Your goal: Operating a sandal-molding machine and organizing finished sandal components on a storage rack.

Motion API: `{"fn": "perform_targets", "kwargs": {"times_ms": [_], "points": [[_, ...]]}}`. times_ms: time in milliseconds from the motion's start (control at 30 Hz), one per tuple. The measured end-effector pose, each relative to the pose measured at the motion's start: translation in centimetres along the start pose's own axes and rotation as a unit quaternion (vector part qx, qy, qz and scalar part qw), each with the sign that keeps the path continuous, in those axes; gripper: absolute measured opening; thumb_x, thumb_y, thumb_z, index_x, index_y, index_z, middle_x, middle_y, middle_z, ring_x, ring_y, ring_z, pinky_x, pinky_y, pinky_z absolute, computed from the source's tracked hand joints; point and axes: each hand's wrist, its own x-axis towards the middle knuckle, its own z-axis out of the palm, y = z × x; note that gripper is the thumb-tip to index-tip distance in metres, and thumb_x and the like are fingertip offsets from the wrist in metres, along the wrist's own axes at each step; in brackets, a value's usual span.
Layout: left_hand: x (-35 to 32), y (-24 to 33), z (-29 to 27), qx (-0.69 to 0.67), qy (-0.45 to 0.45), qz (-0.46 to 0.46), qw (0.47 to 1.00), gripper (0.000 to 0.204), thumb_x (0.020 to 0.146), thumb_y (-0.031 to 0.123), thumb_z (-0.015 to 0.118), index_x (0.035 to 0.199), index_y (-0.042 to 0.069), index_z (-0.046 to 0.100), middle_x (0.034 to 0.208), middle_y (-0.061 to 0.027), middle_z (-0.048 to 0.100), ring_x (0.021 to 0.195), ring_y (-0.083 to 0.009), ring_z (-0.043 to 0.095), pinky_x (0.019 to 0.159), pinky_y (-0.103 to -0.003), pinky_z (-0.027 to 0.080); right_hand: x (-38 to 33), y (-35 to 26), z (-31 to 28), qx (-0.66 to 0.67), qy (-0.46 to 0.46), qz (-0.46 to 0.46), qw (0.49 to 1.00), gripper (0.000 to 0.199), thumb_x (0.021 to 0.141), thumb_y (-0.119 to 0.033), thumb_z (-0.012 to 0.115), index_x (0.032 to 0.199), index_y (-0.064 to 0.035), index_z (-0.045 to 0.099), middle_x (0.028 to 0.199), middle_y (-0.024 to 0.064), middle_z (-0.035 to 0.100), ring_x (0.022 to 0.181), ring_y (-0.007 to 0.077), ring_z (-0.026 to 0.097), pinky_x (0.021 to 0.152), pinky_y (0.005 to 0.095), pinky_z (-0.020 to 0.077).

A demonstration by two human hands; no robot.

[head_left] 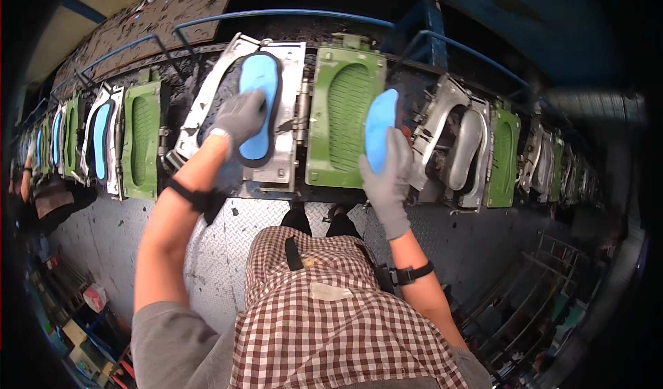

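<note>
Both my hands wear grey gloves. My left hand point(240, 118) lies over the middle of a blue insole point(259, 74) with a dark rim, set on a silver metal mould point(293, 64). Its fingers are bent and drawn together against the insole; their tips are partly hidden. My right hand point(390, 175) is closed round the lower part of a loose blue insole point(381, 123), held tilted in the air. That insole overlaps the right edge of a green mould plate point(321, 123) with a ribbed sole-shaped hollow. The green plate is hinged to the silver mould.
To the right stands another opened silver mould point(476, 182) with a bare metal last point(464, 150). Further moulds line both sides, some at left holding blue insoles point(101, 140). A blue rail point(283, 12) runs behind. Another person's arm point(26, 182) shows at far left.
</note>
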Motion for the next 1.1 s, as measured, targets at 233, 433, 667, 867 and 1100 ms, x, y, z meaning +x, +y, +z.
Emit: {"fn": "perform_targets", "kwargs": {"times_ms": [233, 433, 667, 867, 1100], "points": [[-9.7, 8.5, -2.7, -0.314, -0.405, -0.074, 0.855, 0.079, 0.097, 0.036, 0.07, 0.16, 0.006, 0.033, 0.149, -0.0187, 0.056, 0.131, -0.0286, 0.059, 0.105, -0.041, 0.052, 1.2, 3.0, -0.6, 0.193, -0.013, 0.147, 0.97, 0.079, 0.086, -0.003, 0.068, 0.158, -0.0077, 0.036, 0.132, 0.0227, 0.054, 0.121, 0.0402, 0.058, 0.102, 0.0481, 0.048], [-3.9, 20.4, 7.6, -0.755, -0.128, 0.014, 0.643, 0.043, 0.111, 0.033, 0.044, 0.141, 0.004, 0.05, 0.143, -0.0089, 0.058, 0.118, -0.0196, 0.062, 0.102, -0.033, 0.05, 0.6, -0.7, -5.4, 0.339, -0.111, 0.001, 0.934, 0.069, 0.092, -0.004, 0.06, 0.157, 0.0013, 0.036, 0.135, 0.0276, 0.06, 0.122, 0.0431, 0.061, 0.105, 0.0461, 0.0479], [0.1, 32.1, 8.3, -0.936, -0.113, -0.085, 0.321, 0.056, 0.112, 0.045, 0.04, 0.151, 0.005, 0.043, 0.149, -0.0131, 0.054, 0.135, -0.0301, 0.054, 0.119, -0.044, 0.041, -1.8, 11.5, -17.0, 0.159, 0.095, 0.066, 0.98, 0.055, 0.091, -0.005, 0.072, 0.142, 0.0065, 0.053, 0.142, 0.0217, 0.06, 0.126, 0.0289, 0.062, 0.107, 0.0378, 0.0483], [4.7, 42.4, 13.7, -0.66, -0.053, 0.151, 0.734, 0.06, 0.108, 0.033, 0.049, 0.155, -0.002, 0.035, 0.147, -0.0151, 0.052, 0.141, -0.0222, 0.045, 0.122, -0.034, 0.029, -3.0, 21.9, -21.0, 0.432, 0.021, 0.289, 0.854, 0.052, 0.102, -0.012, 0.062, 0.147, 0.007, 0.047, 0.13, 0.0082, 0.062, 0.113, 0.0158, 0.062, 0.1, 0.031, 0.0501], [12.0, 45.9, 21.7, -0.751, -0.207, -0.171, 0.603, 0.056, 0.093, 0.034, 0.077, 0.133, -0.002, 0.06, 0.112, -0.0095, 0.071, 0.095, -0.0169, 0.069, 0.082, -0.033, 0.057, 0.3, 33.5, -22.1, 0.444, 0.124, 0.332, 0.823, 0.045, 0.096, -0.009, 0.073, 0.135, 0.0065, 0.057, 0.121, 0.0081, 0.066, 0.106, 0.0128, 0.063, 0.094, 0.0274, 0.0519]]}}
